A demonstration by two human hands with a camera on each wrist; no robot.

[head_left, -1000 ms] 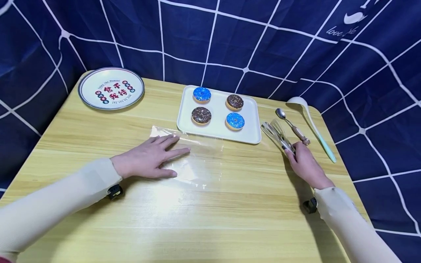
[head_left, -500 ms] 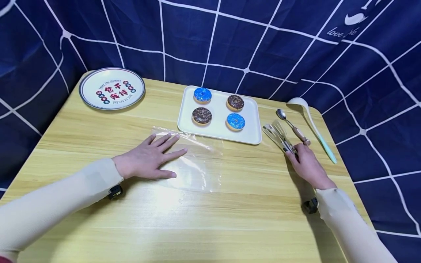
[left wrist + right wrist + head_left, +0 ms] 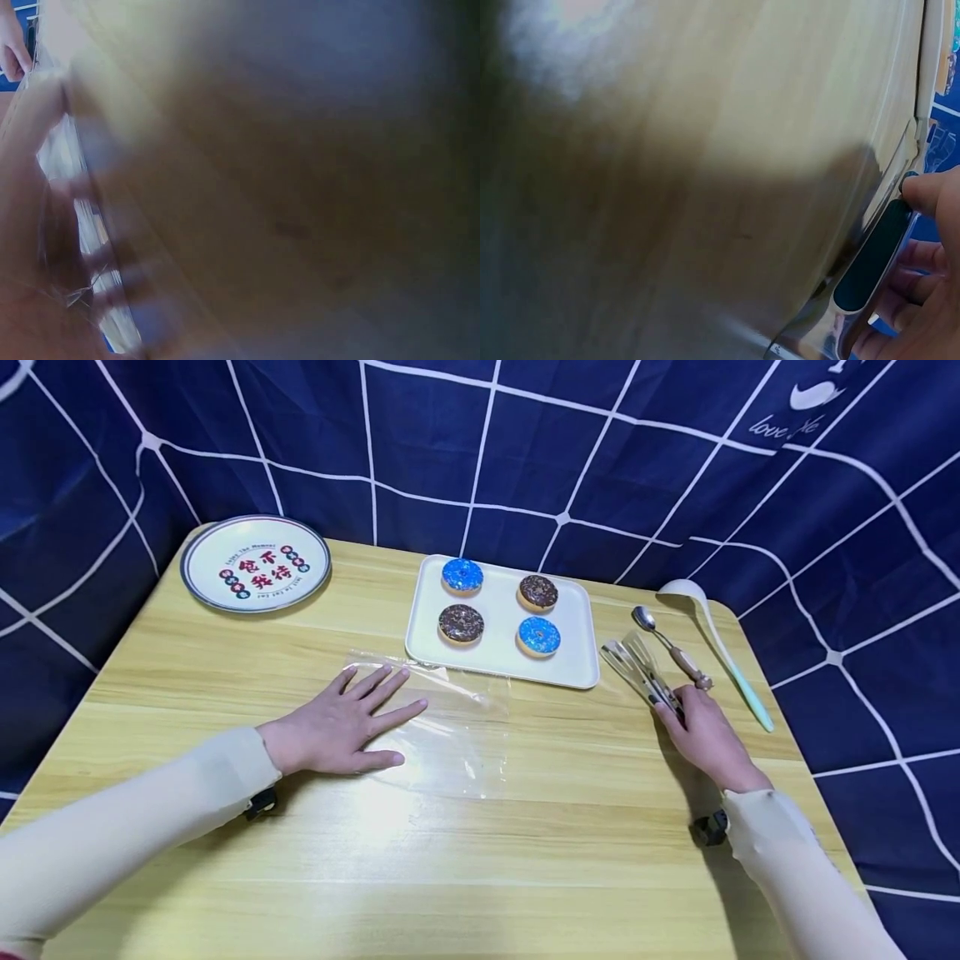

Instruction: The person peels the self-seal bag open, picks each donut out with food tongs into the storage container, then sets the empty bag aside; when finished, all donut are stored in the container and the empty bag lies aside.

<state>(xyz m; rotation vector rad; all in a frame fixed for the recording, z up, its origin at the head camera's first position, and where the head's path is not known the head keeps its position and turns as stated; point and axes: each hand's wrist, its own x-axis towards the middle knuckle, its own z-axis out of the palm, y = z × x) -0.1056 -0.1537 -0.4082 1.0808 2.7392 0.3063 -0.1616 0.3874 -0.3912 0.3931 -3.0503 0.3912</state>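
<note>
My left hand (image 3: 341, 727) lies palm down with fingers spread on a clear plastic bag (image 3: 465, 739), which is flat on the table. In the left wrist view the hand is dim and blurred. At the right side, my right hand (image 3: 708, 735) grips the handle end of metal tongs (image 3: 636, 670), whose two slotted heads point away to the left. The right wrist view shows thumb and fingers on either side of the tongs' handle, with its dark green insert (image 3: 874, 259). Most of the handle is hidden by the hand in the head view.
Behind the bag, a white tray (image 3: 498, 614) holds two blue donuts (image 3: 538, 635) and two chocolate donuts (image 3: 461, 623). A printed plate (image 3: 255, 531) stands at the back left. Beyond the tongs lie a spoon (image 3: 671, 647) and a ladle (image 3: 720, 647). A blue checked curtain (image 3: 420, 427) borders the table (image 3: 450, 877).
The plastic bag has shifted and settled flatter under my left hand, whose fingers have spread a little. My right hand stays on the tongs with hardly any movement.
</note>
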